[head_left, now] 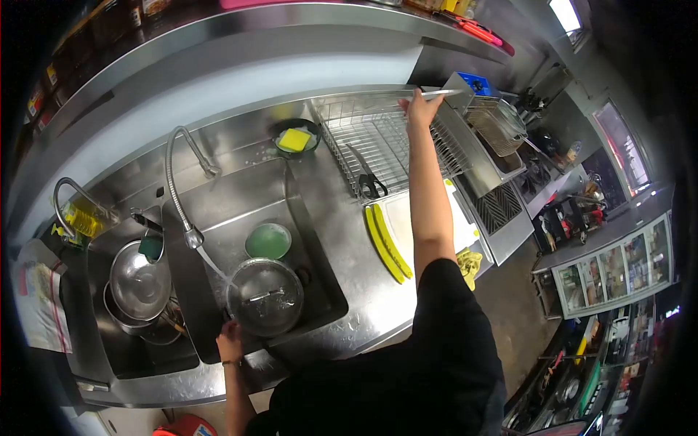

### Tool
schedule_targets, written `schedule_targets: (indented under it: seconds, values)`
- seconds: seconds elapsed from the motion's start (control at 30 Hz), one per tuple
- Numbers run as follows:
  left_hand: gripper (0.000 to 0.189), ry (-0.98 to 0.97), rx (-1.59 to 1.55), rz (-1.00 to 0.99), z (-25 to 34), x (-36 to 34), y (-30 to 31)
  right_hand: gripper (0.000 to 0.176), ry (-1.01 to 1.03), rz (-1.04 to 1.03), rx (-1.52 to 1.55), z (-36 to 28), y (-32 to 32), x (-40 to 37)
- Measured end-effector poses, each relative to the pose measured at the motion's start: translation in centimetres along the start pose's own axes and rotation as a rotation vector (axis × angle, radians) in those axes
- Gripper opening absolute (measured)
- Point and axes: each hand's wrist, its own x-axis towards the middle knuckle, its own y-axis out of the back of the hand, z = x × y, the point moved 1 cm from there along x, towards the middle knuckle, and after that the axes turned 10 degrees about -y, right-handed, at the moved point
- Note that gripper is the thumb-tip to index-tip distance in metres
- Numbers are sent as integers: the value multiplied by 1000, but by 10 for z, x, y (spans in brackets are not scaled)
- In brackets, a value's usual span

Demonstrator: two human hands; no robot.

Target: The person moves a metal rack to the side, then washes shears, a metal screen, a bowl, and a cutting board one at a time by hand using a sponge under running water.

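In the right sink basin stands a pot with a see-through lid (273, 312), with water from the hose faucet (193, 236) running down at its left edge. At the pot's near left side my left hand (230, 338) is closed, its fingers curled at the side handle, which is mostly hidden. My right arm reaches far over the dish rack (378, 138). My right hand (422, 110) is closed on a thin, flat, light-coloured thing (440, 93) seen edge-on above the rack's far right corner. A green bowl (268, 241) sits behind the pot.
Black-handled scissors (372, 185) lie in the rack. A yellow sponge (294, 140) sits in a dark bowl on the counter. Long yellow-green strips (387, 243) lie beside a white board (399, 215). The left basin holds a metal bowl (140, 280) among other cookware. A fryer (494, 156) stands right.
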Motion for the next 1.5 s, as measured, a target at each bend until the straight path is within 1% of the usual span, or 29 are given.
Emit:
schedule_targets:
  seconds: [0.03, 0.1, 0.17, 0.2, 0.27, 0.37, 0.4, 0.47, 0.5, 0.53, 0.57, 0.6, 0.63, 0.67, 0.7, 0.73, 0.77, 0.83, 0.9, 0.93, 1.0, 1.1, 1.17, 1.2, 1.27, 1.3, 1.33, 1.43, 1.5]
  values:
    - [19, 30, -7, 7, -1, -2, 0, 67, 88, 74, -206, 32, -2, 45]
    - [19, 40, 28, 21, -2, -3, -1, 76, 162, 141, -403, 57, -12, 68]
    - [19, 46, 61, 31, -6, -4, -3, 87, -64, 74, -703, 55, -35, 64]
    - [18, 36, 67, 43, -7, -5, -4, 89, 115, 111, -823, 92, -42, 85]
    - [18, 26, 79, 48, -6, -2, -4, 91, 290, 151, -941, 135, -58, 109]
    - [18, 66, 103, 8, 0, -3, -3, 90, 14, 26, -886, 154, -79, 105]
    - [18, 52, 133, 23, -3, -1, -5, 86, 450, 264, -1027, 166, -82, 110]
    - [20, 6, 146, 37, 4, -4, -3, 77, 464, 181, -1075, 160, -76, 96]
    - [22, 55, 180, 19, -12, -5, -7, 72, 17, -118, -974, 140, -64, 93]
    - [22, 98, 147, 7, 6, -2, -1, 58, 331, -205, -1196, 190, -38, 143]
    - [22, 42, 172, 3, 12, -2, 1, 45, 692, -215, -1389, 240, -13, 191]
    - [22, 116, 173, -22, 8, -1, 0, 38, 858, -414, -1700, 255, -9, 199]
    - [22, 81, 155, -4, 5, 0, -1, 41, 380, -539, -1266, 205, 0, 133]
    - [21, 151, 104, -26, -1, -1, -2, 44, 199, -521, -1067, 158, 0, 63]
    - [22, 122, 95, 0, -7, -2, -3, 48, 41, -479, -852, 105, -2, -12]
    - [26, 172, 110, -14, -14, -3, -4, 48, 196, -605, -886, 108, 14, -31]
    - [30, 211, 122, -24, -20, 0, -5, 43, 36, -657, -811, 74, 17, -89]
    - [38, 271, 206, -78, -31, 6, -7, 28, -116, -665, -699, 60, 38, -163]
    - [50, 362, 309, -221, -28, 27, -9, 23, -228, -755, -673, 68, 62, -223]
    - [53, 309, 321, -223, -47, 34, -18, 22, -319, -769, -652, 70, 71, -254]
    - [56, 246, 328, -224, -65, 50, -32, 20, -373, -932, -721, 84, 91, -299]
    - [52, 255, 349, -267, -45, 73, -53, 18, -355, -899, -794, 81, 108, -339]
    - [44, -127, 412, -94, -28, 78, -64, 17, -428, -796, -852, 72, 118, -347]
    - [44, -139, 402, -102, -19, 79, -67, 17, -425, -779, -861, 70, 128, -347]
    - [36, -236, 285, -216, -1, 81, -73, 17, -194, -608, -951, 61, 162, -330]
    - [26, -305, 318, -213, -5, 81, -81, 18, -167, -491, -988, 54, 181, -318]
    - [26, -316, 310, -218, -5, 84, -84, 19, -141, -376, -1019, 47, 200, -308]
    - [20, -215, 232, -245, -15, 100, -92, 21, -300, -151, -963, 21, 234, -301]
    - [20, -250, 151, -18, -42, 128, -99, 22, -283, -106, -994, 13, 248, -310]
